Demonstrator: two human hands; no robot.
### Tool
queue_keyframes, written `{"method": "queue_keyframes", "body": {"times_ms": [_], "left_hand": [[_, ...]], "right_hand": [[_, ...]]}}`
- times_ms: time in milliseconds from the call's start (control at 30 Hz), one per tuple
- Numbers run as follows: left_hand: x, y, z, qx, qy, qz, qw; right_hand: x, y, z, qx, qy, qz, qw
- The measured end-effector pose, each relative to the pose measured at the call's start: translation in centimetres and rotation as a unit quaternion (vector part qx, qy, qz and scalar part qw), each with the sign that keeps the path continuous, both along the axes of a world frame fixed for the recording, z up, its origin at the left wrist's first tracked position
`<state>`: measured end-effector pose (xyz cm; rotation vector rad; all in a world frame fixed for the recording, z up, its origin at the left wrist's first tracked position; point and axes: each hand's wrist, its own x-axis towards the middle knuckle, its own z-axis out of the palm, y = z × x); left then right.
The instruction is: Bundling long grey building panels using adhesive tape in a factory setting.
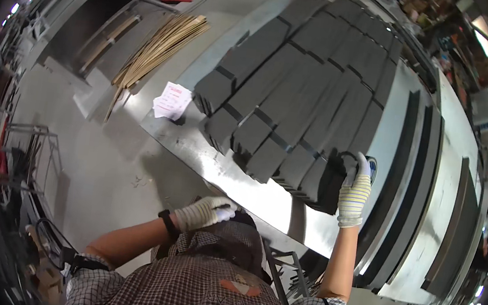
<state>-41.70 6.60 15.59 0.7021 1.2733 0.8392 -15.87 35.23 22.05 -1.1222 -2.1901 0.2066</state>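
My right hand [354,198], in a striped knit glove, is at the near right corner of a wide layer of dark grey flat strips [291,91]. Its fingers are closed around a dark ring-shaped thing [373,168], whose kind I cannot make out. The strips lie in bundles side by side, with darker bands across some of them. In a matching glove, my left hand [203,213] is held in front of the checked apron [204,282], off the table. Its fingers are curled together, and what they hold, if anything, is too small to name.
The strips lie on a shiny metal table [195,152]. Papers with red writing [172,101] rest at its left edge. Long thin wooden slats [160,44] lie farther left. Long dark profiles [401,190] stand to the right. A metal frame stand [288,267] is below the near edge.
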Motion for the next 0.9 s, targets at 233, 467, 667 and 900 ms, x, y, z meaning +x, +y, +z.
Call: {"method": "queue_keyframes", "body": {"times_ms": [233, 467, 667, 900], "left_hand": [[-17.0, 6.6, 5.0, 0.068, 0.153, 0.182, 0.969], [-30.9, 23.7, -2.0, 0.031, 0.541, 0.107, 0.833], [-31.9, 31.9, -5.8, 0.026, 0.542, -0.068, 0.837], [-29.5, 28.0, 1.0, 0.333, 0.295, 0.076, 0.892]], "right_hand": [[-7.3, 2.9, 1.8, 0.061, -0.26, -0.057, 0.962], [-28.1, -0.4, 6.3, -0.031, -0.108, 0.158, 0.981], [-40.1, 1.7, 2.0, -0.087, -0.076, 0.118, 0.986], [-44.4, 6.1, -1.2, -0.355, 0.167, -0.057, 0.918]]}}
